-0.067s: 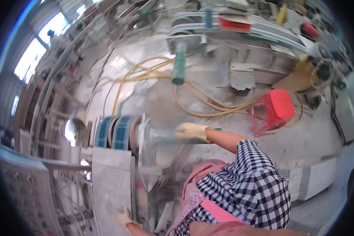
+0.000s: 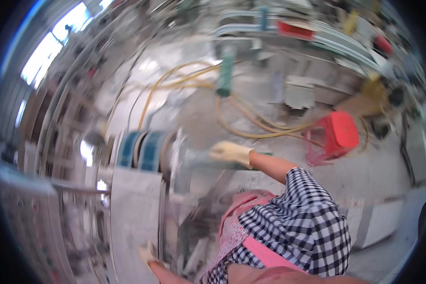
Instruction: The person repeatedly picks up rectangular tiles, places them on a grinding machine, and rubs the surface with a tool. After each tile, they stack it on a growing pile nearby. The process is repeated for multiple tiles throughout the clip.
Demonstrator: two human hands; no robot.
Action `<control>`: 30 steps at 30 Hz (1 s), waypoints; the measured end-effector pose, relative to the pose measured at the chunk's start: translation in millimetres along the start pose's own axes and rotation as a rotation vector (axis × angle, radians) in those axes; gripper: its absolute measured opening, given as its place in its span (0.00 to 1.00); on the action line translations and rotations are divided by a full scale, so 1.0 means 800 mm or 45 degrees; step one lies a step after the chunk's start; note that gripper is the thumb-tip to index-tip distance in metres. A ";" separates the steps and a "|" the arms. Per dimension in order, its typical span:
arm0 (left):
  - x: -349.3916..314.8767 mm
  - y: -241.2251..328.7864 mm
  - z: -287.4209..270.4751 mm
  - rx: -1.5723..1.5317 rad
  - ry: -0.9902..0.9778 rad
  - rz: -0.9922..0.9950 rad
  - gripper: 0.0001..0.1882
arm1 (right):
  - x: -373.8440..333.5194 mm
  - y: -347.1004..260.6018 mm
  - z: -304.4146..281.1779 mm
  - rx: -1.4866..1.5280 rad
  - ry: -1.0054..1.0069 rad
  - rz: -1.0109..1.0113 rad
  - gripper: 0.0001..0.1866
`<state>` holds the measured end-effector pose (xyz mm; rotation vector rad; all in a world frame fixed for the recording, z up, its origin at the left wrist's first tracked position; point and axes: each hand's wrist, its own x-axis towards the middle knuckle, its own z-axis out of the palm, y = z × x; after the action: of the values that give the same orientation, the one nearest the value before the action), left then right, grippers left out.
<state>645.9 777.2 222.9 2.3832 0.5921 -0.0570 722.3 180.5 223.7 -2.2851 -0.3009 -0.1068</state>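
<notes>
My left hand (image 2: 147,253), in a pale glove, rests at the lower left on a long whitish slab (image 2: 136,213), its fingers apart. My right hand (image 2: 231,154), in a matching glove, is stretched out beyond my pink apron, near the middle. Its fingers look curled and slightly smeared. Beside them is a blurred, greyish see-through piece (image 2: 194,157), and a green bar (image 2: 268,154) shows behind the wrist. What the fingers close on is hidden. Just past the slab's far end stand blue-banded rollers (image 2: 149,152).
A control panel (image 2: 31,213) with buttons stands at the left. Yellow hoses (image 2: 255,135) loop across the floor towards a red plastic stool (image 2: 343,132). A green tube (image 2: 225,75) hangs from a machine with a conveyor (image 2: 331,40) at the far side.
The whole view has shifted a little, so the floor things lie further right and the slab and rollers slightly higher. Both hands stay at about the same places.
</notes>
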 end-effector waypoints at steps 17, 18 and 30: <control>-0.003 0.054 -0.103 0.923 -0.175 -0.339 0.45 | 0.257 -0.227 0.295 -0.463 -0.232 -0.202 0.29; -0.008 0.056 -0.099 0.894 -0.174 -0.356 0.45 | 0.257 -0.221 0.294 -0.424 -0.234 -0.167 0.31; -0.064 0.025 -0.006 0.772 -0.193 -0.354 0.45 | 0.166 -0.185 0.274 0.826 -0.393 0.043 0.29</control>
<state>607.9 746.1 248.7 2.8117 0.9302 -0.6113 809.8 462.8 207.8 -1.6523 -0.3893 0.3215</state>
